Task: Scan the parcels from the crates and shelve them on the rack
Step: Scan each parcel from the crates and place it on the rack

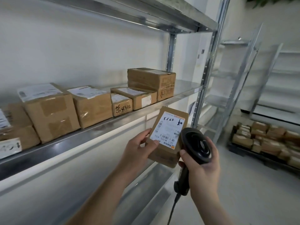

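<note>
Lower centre: left hand [139, 147] grips a parcel [167, 137] marked "3753"; right hand [202, 161] grips a scanner [195, 146]. Shelf [100, 127] box [122, 104] reads "8312".

Shelf [186, 88] seemingly bare beyond boxes [151, 83].

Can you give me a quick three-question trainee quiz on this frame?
1. True or false: the left hand holds the small parcel with its label facing up.
2. Which item does the right hand grip?
A. a tape roll
B. the black scanner
C. a marker pen
3. Fill in: the crate of parcels sits on the ____ at the right, beyond the rack.

Key: 1 true; 2 B; 3 floor.
</note>
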`<state>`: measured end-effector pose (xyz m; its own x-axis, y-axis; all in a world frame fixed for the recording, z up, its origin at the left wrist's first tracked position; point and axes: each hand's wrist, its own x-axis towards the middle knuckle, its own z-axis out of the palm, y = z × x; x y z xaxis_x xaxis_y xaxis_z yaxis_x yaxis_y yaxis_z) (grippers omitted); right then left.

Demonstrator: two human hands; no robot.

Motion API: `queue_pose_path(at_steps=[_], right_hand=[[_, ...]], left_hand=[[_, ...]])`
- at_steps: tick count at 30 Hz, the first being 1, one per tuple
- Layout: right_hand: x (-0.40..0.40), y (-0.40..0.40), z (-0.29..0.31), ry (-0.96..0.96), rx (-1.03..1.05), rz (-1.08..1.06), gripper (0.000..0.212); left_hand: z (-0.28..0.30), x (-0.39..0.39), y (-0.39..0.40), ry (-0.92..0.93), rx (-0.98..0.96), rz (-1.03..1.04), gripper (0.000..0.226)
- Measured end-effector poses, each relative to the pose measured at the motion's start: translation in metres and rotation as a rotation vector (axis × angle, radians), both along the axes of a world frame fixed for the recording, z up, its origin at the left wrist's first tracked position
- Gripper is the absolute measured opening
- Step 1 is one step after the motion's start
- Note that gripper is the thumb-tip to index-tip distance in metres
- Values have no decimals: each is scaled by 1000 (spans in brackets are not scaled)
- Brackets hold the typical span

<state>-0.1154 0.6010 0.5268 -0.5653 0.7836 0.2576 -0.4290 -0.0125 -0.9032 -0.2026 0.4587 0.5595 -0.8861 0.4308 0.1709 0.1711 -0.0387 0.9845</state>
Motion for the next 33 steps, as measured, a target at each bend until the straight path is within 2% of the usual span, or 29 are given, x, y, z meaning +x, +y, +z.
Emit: queue_pose_path(at_steps=[4,9,17,25,33], right_hand=[[-27,43,-5,15,-27,-10,83],[-71,128,-6,32,-13,18,76],[-134,246,26,66,-8,100,70],[-186,291,59,90,15,197,70],[-223,308,80,113,96,193,70]], left_hand=[[1,-22,45,13,-33,14,27],[8,-59,122,37,-71,48,31],[30,-122,237,135,-111,141,35],[49,-158,275,273,-91,214,29],[61,-184,287,443,-162,262,34]])
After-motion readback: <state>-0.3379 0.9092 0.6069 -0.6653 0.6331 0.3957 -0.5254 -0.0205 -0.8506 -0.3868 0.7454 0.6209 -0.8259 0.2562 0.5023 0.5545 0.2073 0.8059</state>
